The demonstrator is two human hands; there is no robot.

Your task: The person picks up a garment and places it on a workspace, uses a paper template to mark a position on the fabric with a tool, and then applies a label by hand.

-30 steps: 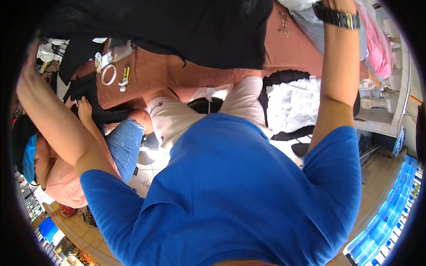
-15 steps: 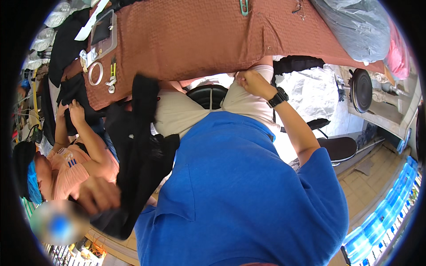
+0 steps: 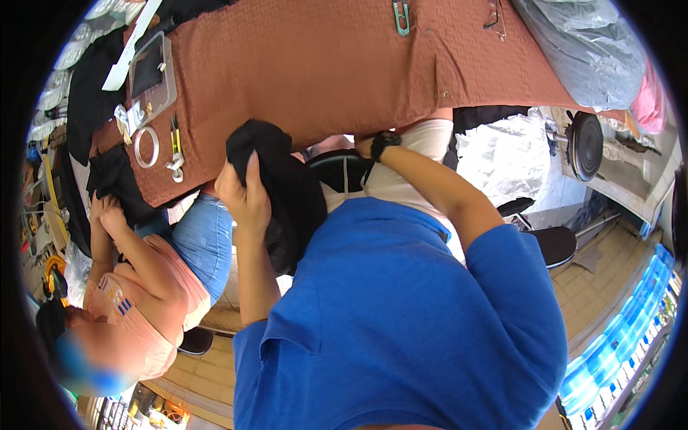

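Observation:
My left hand [image 3: 246, 193] is raised at the table's near edge, left of my lap, gripping a bunched black cloth [image 3: 297, 193] with the thumb pointing up. The cloth hangs over my left thigh, and its folds hide what kind of piece it is. Low over my lap, just below the table edge, is my right hand [image 3: 364, 147], with a black watch [image 3: 387, 141] on the wrist. Its fingers are mostly hidden, so I cannot make out whether they hold anything. My right forearm crosses my light-coloured shorts [image 3: 423, 154].
A brown cloth covers the table [image 3: 301, 72]. On its left lie a clear plastic box [image 3: 172, 86], a white ring [image 3: 147, 147] and yellow-black snips [image 3: 175, 147]. Green-handled snips [image 3: 401, 18] lie farther off. A co-worker [image 3: 154, 294] sits close on my left. Grey plastic bags [image 3: 588, 50] are at the right.
The black cloth, stretched out to the left before, is now gathered by my lap. My left hand has come in from the far left. My right hand has moved left and down over my lap.

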